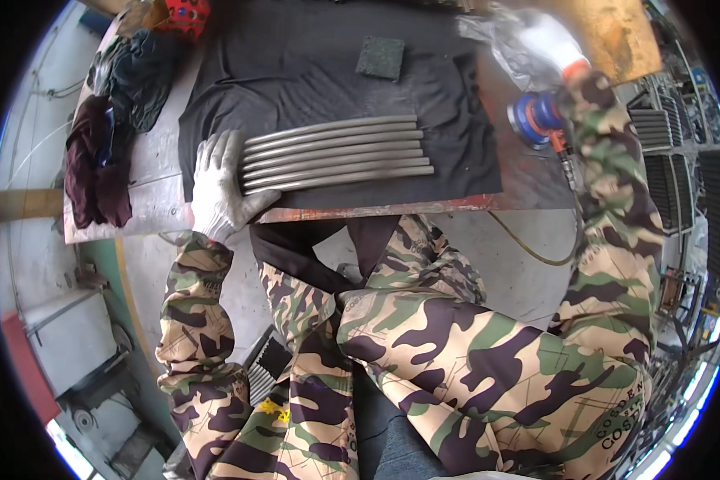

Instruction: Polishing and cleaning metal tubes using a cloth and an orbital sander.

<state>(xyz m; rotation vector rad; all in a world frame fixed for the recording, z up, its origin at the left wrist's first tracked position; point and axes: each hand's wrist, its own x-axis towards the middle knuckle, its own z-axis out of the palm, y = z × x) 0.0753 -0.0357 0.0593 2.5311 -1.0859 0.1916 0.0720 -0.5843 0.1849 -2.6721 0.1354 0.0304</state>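
Six grey metal rods (336, 154) lie side by side on a black cloth (312, 72) spread over the workbench (152, 160), their near ends lined up at the person's left. The left hand (216, 188), in a white glove, lies flat with its fingers spread across those ends, pressing rather than gripping, so nothing is clasped in it. The right hand (552, 44), also gloved, is blurred near the far right corner of the bench; it seems to hover above the blue sander (534, 118), and I cannot tell whether its fingers are closed on anything. A small dark abrasive pad (380, 58) rests on the cloth beyond the rods, and a heap of dark rags (108, 128) sits at the left edge.

To do this step well, the left palm should bear evenly on all six ends so none rolls or slips out of line, with the fingers kept clear of the stretch that any tool would cross.
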